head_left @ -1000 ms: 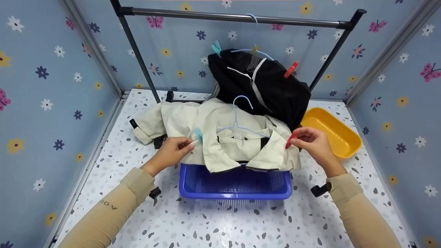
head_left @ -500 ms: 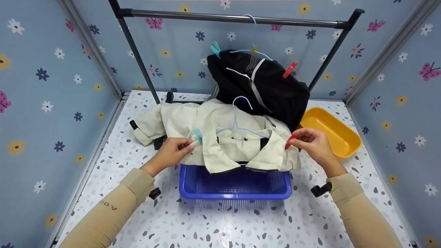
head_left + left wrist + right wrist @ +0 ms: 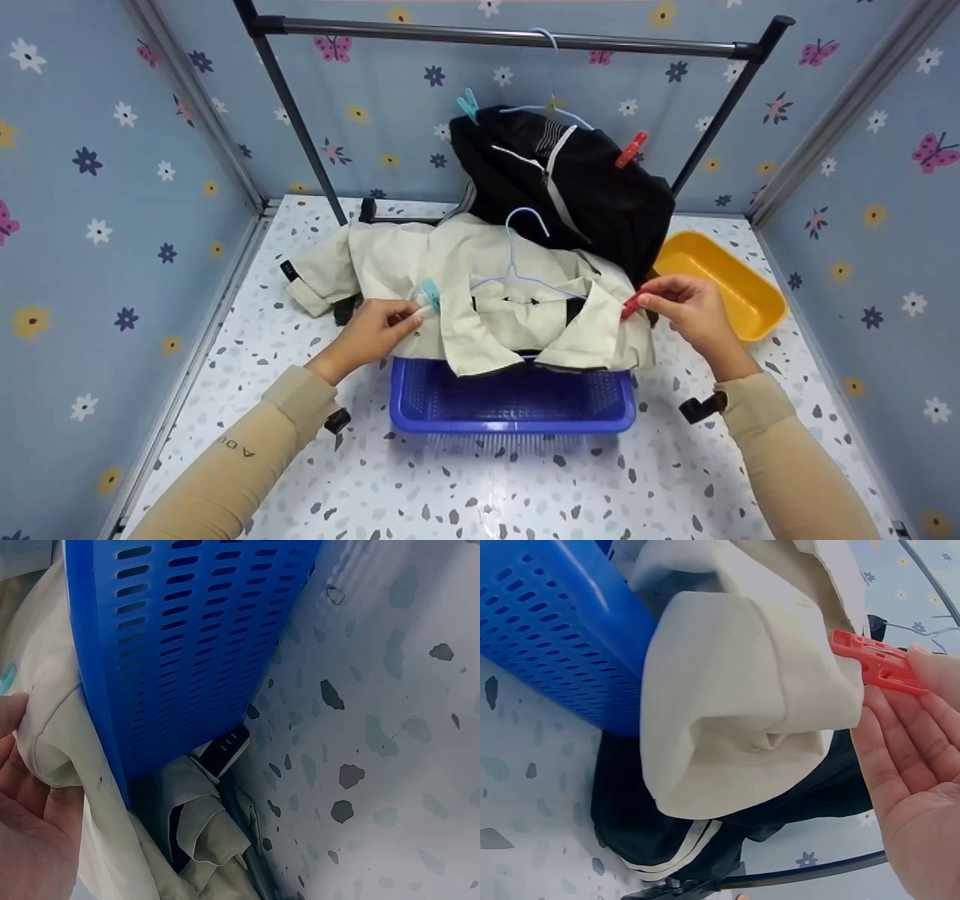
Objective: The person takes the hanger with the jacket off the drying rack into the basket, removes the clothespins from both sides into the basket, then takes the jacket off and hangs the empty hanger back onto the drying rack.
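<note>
A cream jacket (image 3: 401, 251) lies draped over the back of a blue basket (image 3: 513, 427), with a light blue hanger (image 3: 513, 273) in its neck and its collar toward me. My left hand (image 3: 373, 330) pinches the jacket's fabric at the left shoulder, right beside a teal clothespin (image 3: 430, 292). At the right shoulder my right hand (image 3: 691, 313) pinches the tail of a red clothespin (image 3: 883, 664) between thumb and fingers. In the right wrist view, the front end of that clothespin meets the cream fabric.
Behind the jacket, a black garment (image 3: 592, 180) hangs by a second hanger from the dark rack bar (image 3: 420, 33), with teal and red clothespins on its shoulders. A yellow tub (image 3: 731, 289) stands at the right. Flower-patterned walls enclose both sides and the back.
My right hand has shifted slightly up and right, and the red clothespin in it has tipped flatter. The left hand stays at the left shoulder.
</note>
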Action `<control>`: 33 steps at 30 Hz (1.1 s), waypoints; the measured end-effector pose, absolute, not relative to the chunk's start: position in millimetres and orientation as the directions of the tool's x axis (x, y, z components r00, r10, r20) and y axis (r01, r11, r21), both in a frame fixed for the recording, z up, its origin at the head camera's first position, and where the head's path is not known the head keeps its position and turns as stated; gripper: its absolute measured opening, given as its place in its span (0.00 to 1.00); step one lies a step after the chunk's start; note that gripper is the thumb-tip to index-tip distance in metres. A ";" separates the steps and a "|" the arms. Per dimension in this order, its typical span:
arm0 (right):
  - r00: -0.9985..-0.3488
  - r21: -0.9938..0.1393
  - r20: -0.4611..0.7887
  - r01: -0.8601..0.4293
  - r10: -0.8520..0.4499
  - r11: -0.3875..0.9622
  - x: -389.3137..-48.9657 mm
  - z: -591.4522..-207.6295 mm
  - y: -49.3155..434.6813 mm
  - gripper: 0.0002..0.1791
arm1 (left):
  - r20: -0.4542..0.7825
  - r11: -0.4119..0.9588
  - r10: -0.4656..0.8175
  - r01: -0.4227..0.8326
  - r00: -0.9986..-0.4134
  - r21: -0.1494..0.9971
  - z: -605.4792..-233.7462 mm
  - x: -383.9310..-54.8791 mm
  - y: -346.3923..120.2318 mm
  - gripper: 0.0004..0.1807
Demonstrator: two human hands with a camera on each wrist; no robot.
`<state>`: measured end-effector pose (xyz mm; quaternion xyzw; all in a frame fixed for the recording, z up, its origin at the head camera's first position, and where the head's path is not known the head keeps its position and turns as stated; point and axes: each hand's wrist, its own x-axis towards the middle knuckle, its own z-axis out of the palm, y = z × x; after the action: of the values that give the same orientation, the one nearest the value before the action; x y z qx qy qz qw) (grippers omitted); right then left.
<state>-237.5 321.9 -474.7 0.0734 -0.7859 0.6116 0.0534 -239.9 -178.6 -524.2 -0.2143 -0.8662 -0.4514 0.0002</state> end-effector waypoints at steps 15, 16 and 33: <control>-0.963 -0.959 0.268 -0.268 -0.010 0.092 -242.3 -459.9 329.6 0.07 | 0.201 0.491 0.383 0.383 -0.902 0.782 -523.2 -239.7 -178.5 0.06; -0.963 -0.961 0.269 -0.268 -0.009 0.072 -242.4 -458.7 330.4 0.07 | 0.196 0.492 0.382 0.379 -0.903 0.784 -522.9 -239.6 -178.5 0.06; -0.967 -0.964 0.251 -0.248 0.030 0.093 -246.2 -440.9 352.6 0.10 | 0.202 0.497 0.382 0.385 -0.902 0.777 -523.9 -239.2 -179.7 0.07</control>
<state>-246.2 352.6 -440.9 0.0742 -0.7319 0.6694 0.1038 -239.2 -179.7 -523.9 -0.2218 -0.8652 -0.4497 0.0016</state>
